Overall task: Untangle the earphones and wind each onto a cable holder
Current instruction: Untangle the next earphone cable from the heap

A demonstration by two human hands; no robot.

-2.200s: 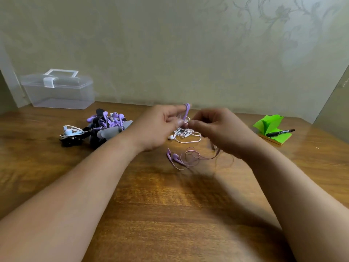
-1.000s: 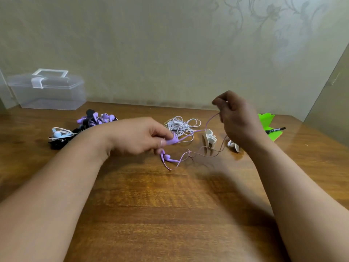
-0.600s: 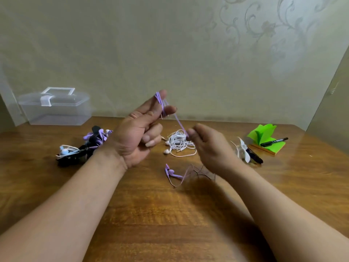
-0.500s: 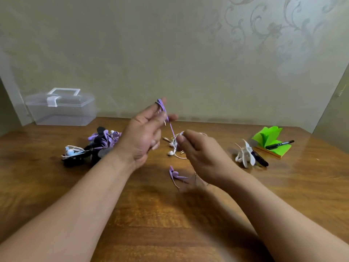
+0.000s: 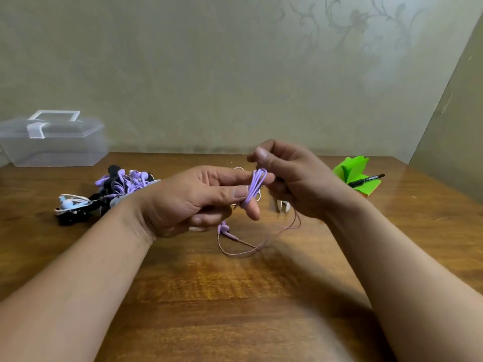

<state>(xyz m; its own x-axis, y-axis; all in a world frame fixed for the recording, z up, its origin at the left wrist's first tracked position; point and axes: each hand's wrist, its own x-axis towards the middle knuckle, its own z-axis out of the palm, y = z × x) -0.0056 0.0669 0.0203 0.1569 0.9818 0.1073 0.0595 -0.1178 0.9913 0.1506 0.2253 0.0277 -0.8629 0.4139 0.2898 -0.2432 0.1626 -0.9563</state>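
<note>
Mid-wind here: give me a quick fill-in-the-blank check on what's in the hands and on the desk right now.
1. The left hand holds loops of ____ cable over its fingers, while the right hand pinches the trailing length.
2. The black pen lies on the ____ note pad.
3. The clear plastic box stands at the far ____ of the table.

Missing words: purple; green; left.
</note>
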